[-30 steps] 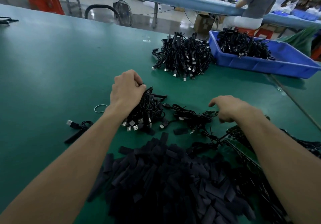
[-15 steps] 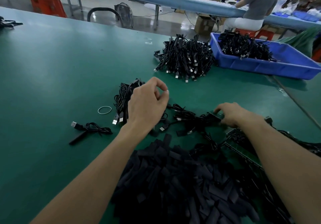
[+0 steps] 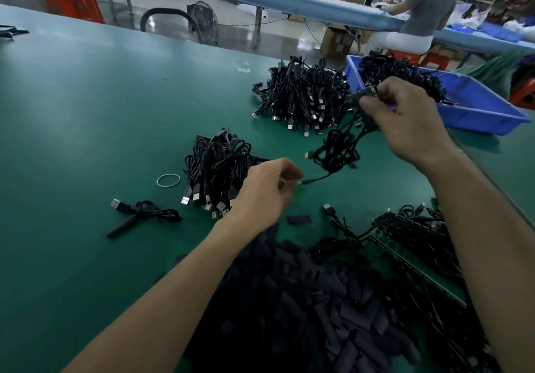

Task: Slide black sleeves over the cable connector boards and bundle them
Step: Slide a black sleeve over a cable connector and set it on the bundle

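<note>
My right hand (image 3: 405, 123) is raised above the table and pinches the top ends of a few black cables (image 3: 338, 146) that dangle below it in a tangle. My left hand (image 3: 266, 193) pinches the small green connector board at the end of one cable from that tangle. A bundle of coiled cables (image 3: 217, 167) with USB plugs lies just left of my left hand. A big pile of black sleeves (image 3: 304, 300) covers the near table. One loose sleeve (image 3: 299, 219) lies beside my left wrist.
A rubber band (image 3: 168, 180) and a single sleeved cable (image 3: 139, 213) lie to the left. A large cable heap (image 3: 304, 97) and a blue bin (image 3: 477, 109) of cables sit at the back. Circuit-board strips with cables (image 3: 411, 245) lie at right. A person sits at the far bench.
My right hand has lifted a few cables off the table, up and toward the back. My left hand left the bundle and moved right, taking hold of one cable's end.
</note>
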### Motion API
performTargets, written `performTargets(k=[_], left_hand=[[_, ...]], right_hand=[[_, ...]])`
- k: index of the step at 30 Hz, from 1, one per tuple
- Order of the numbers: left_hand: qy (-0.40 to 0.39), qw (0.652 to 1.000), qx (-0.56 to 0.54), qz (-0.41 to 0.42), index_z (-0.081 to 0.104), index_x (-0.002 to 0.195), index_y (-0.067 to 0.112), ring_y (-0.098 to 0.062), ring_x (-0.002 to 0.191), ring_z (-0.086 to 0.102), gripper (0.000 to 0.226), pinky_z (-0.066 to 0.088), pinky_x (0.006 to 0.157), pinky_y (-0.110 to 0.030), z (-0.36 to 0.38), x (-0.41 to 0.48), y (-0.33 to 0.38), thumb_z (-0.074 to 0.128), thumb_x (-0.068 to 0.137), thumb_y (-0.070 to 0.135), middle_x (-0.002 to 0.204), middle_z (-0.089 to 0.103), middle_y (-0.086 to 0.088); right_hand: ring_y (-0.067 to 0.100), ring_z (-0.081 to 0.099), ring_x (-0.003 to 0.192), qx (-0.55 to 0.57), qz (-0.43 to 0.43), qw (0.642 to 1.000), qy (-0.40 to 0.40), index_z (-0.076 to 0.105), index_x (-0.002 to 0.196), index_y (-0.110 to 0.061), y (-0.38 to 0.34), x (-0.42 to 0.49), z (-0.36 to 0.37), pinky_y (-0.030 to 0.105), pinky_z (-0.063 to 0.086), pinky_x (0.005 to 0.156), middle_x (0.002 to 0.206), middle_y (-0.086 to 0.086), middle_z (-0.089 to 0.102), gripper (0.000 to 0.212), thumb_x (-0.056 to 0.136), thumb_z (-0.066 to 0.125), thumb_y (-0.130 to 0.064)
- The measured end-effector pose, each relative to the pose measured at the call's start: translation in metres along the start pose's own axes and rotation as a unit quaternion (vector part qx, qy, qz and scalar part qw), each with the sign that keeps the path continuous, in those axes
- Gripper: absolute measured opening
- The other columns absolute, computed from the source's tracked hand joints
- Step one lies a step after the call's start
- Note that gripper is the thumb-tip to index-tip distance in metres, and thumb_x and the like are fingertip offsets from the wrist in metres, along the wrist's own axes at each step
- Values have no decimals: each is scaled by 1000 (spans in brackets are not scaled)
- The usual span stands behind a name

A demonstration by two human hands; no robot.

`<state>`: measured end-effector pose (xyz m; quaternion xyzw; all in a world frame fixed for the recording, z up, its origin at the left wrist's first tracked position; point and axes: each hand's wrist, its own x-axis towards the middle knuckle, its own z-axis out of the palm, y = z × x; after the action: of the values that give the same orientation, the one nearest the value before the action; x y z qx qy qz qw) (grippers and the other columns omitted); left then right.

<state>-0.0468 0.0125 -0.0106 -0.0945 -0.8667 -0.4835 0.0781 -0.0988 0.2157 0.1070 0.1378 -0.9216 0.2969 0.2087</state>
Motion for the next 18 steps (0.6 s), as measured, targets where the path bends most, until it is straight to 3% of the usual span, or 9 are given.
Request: performTargets(k=[1,2,4,8,11,14,18], left_hand=[[21,999,-31,-7,66,103,26,-1,75,62,16,49,61,-16,0,0,1,59,100,11,95,65,11],[42,997,-71,-12,64,100,28,-3,72,62,16,48,58,-15,0,1,3,58,101,13,92,65,11],[74,986,-148,-10,59,98,35,-6,76,65,14,53,60,-19,1,1,7,59,101,21,90,65,11],[70,976,-205,7,58,100,33,3,72,61,7,52,63,-22,5,1,6,65,98,32,89,64,13],[63,969,-238,-18,61,92,26,2,62,53,10,45,61,-21,5,0,-1,70,94,28,74,61,17],[55,958,-280,-41,63,83,21,-4,59,47,14,47,63,-33,4,-1,-6,71,94,23,62,56,19],[21,941,-333,-58,67,78,25,-7,64,45,14,42,59,-28,0,-3,-4,74,91,26,67,58,17]], right_hand=[[-1,54,68,22,-19,1000,-3,56,88,-16,-8,-3,2,10,40,61,78,-7,58,16,99,60,-26],[-5,57,68,34,-38,999,-20,57,90,-19,-13,-7,6,7,44,62,79,-11,59,11,99,61,-25],[-1,62,72,27,-70,993,-88,63,96,-21,-18,-16,20,13,51,68,81,-13,62,3,97,61,-23],[16,62,75,25,-76,974,-210,73,99,-19,-10,-35,54,29,49,70,81,-1,69,9,96,65,-19],[20,64,74,89,-48,972,-213,73,94,-18,-4,-43,65,33,51,70,79,1,70,3,92,71,-20],[26,68,75,173,9,966,-194,67,86,-16,-2,-46,66,40,55,73,82,8,72,16,81,82,-20],[12,61,67,232,38,948,-216,67,80,-16,-2,-47,65,26,53,68,73,-2,69,16,78,82,-19]])
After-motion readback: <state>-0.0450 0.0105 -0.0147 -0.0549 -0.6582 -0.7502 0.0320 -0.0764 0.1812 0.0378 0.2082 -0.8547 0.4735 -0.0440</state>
